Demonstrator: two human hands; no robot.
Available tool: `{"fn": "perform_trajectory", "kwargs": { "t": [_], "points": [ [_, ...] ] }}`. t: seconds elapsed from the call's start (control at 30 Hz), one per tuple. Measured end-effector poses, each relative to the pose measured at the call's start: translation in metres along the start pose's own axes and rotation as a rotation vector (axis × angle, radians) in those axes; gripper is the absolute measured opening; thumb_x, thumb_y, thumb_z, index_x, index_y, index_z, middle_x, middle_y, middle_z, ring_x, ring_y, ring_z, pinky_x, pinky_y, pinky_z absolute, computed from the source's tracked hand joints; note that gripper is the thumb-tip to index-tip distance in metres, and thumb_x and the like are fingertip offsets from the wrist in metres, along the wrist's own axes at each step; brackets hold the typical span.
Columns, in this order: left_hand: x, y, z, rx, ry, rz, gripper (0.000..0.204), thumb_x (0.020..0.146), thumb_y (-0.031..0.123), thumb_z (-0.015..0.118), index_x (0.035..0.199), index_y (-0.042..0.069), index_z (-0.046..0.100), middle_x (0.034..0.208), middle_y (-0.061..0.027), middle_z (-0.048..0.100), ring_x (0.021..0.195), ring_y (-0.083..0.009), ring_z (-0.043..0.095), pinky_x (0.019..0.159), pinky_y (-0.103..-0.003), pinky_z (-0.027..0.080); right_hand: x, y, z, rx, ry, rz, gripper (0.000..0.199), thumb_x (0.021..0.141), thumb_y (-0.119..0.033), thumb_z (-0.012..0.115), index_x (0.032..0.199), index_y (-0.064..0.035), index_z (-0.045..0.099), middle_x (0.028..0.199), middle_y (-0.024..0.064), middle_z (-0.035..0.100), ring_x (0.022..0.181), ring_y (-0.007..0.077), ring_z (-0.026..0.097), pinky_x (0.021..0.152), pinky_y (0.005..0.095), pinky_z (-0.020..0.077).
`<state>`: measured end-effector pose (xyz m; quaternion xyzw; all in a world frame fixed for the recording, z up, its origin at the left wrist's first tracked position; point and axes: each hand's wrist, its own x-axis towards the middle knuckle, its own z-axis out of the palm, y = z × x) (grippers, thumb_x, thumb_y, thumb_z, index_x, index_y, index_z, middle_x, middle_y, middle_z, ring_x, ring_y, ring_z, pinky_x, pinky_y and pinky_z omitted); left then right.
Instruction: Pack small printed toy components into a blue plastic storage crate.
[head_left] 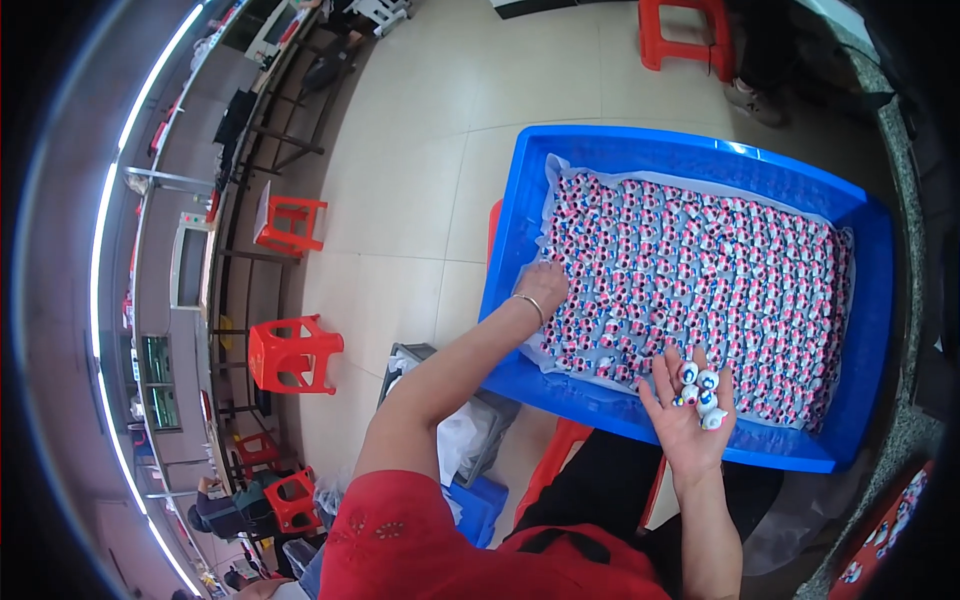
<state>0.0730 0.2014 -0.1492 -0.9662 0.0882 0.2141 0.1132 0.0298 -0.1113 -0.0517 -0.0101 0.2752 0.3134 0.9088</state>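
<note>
My right hand [688, 440] is held palm up over the near edge of a blue plastic tray [850, 440], fingers stretched out. Several small rounded white pieces [708, 401] with blue and pink markings lie in its palm and on its fingers. Across the tray, rows of small pink, white and dark figure-like pieces [690, 270] stand on a white liner sheet [536, 345]. At the tray's left side, my left hand [543, 286], with a bangle at the wrist, reaches down to the rows. Its fingers are bent together, and their tips are hidden.
Below the tray on the left are a grey crate [490, 425] and a blue bin [482, 512]. Red stools [295, 354] stand on the tiled floor. A red tray [885, 530] with more pieces is at lower right. Another person [235, 512] sits at lower left.
</note>
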Motion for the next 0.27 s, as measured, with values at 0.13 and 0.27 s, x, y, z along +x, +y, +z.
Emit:
{"fn": "perform_trajectory", "kwargs": {
  "t": [0.13,0.27],
  "points": [
    [-0.003,-0.009,0.017,-0.011,0.091,-0.002,0.010,0.078,0.008,0.061,0.087,0.006,0.066,0.100,-0.0122,0.060,0.092,-0.0275,0.064,0.074,-0.039,0.055,0.003,0.004,0.006,0.007,-0.027,0.023,0.048,0.098,-0.048,0.042,0.129,-0.0150,0.057,0.137,0.0187,0.052,0.129,0.0350,0.048,0.107,0.0581,0.0337],
    [-0.015,0.012,-0.054,-0.073,-0.003,0.004,0.019,0.076,0.008,0.066,0.095,0.008,0.067,0.104,-0.0106,0.060,0.099,-0.0289,0.064,0.078,-0.038,0.055,0.006,0.006,0.002,0.017,-0.087,0.080,0.051,0.098,-0.050,0.040,0.135,-0.0171,0.052,0.141,0.0197,0.048,0.131,0.0354,0.046,0.106,0.0619,0.0318]
  ]
}}
